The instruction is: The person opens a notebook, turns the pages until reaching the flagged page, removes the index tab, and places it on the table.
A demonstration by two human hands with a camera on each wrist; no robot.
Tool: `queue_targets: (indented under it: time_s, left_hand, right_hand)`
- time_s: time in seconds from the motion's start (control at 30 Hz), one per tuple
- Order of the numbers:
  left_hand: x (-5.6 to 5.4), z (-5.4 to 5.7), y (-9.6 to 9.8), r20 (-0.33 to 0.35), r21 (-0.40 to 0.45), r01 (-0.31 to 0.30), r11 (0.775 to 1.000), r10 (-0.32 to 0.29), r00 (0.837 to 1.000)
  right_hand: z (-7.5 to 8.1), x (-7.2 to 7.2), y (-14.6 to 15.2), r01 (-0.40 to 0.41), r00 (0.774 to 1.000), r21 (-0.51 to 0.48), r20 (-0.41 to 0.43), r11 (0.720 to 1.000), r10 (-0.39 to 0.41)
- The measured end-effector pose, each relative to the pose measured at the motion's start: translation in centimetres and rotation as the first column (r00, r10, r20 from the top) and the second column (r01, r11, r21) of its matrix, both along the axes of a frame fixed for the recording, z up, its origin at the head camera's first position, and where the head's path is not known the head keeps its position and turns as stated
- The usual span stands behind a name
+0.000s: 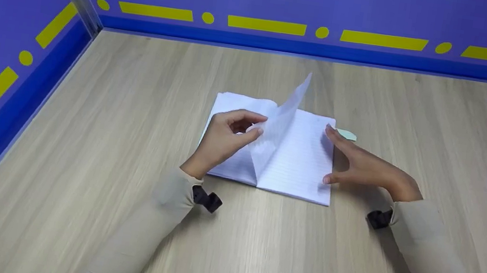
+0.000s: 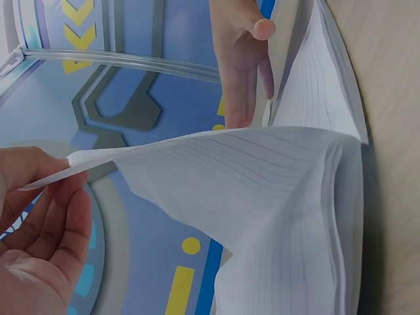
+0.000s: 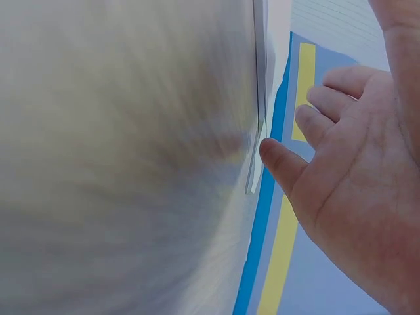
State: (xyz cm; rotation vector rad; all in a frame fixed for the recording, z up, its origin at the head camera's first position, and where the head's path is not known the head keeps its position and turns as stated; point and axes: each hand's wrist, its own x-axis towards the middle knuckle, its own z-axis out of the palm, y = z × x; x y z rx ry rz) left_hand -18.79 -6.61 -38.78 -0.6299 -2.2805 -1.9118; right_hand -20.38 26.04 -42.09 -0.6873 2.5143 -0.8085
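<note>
L hand (image 1: 226,136) pinches raised page (image 1: 280,130), open notebook (image 1: 304,164) beneath it on worktop (image 1: 264,258), R hand (image 1: 367,169) w/ fingers straight & spread at notebook's R edge, pale tab (image 1: 347,135) just beyond.

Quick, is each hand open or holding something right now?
Left hand: pinching a raised page of the open notebook.
Right hand: open, holding nothing, at the notebook's right edge.
</note>
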Motion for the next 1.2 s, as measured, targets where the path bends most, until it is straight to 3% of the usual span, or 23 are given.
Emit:
queue_targets:
  time_s: [0.23,0.43,0.7,0.9,1.2]
  left_hand:
    - [-0.1,-0.1,-0.6,0.002,-0.036,-0.012,0.999,0.012,1.000]
    - [-0.4,-0.1,-1.4,-0.097,-0.151,-0.030,0.988,0.015,0.995]
    - [-1.1,-0.2,-3.0,-0.208,-0.301,-0.011,0.954,-0.054,0.977]
    - [-1.4,-0.4,-4.0,-0.194,-0.432,-0.007,0.902,-0.085,0.977]
    - [-1.8,-1.1,-4.7,-0.055,-0.615,0.015,0.789,-0.062,0.997]
  right_hand:
    - [-0.2,0.1,-0.1,-0.003,1.000,-0.004,0.005,1.000,0.003]
    - [-0.1,0.3,-0.3,-0.001,1.000,0.006,0.015,1.000,0.001]
    - [0.1,0.2,-0.3,-0.005,1.000,0.027,0.022,1.000,0.005]
    - [0.2,0.2,-0.4,-0.021,0.999,0.021,0.026,1.000,0.020]
    - [0.1,0.4,-1.2,-0.046,0.998,0.052,0.034,0.998,0.044]
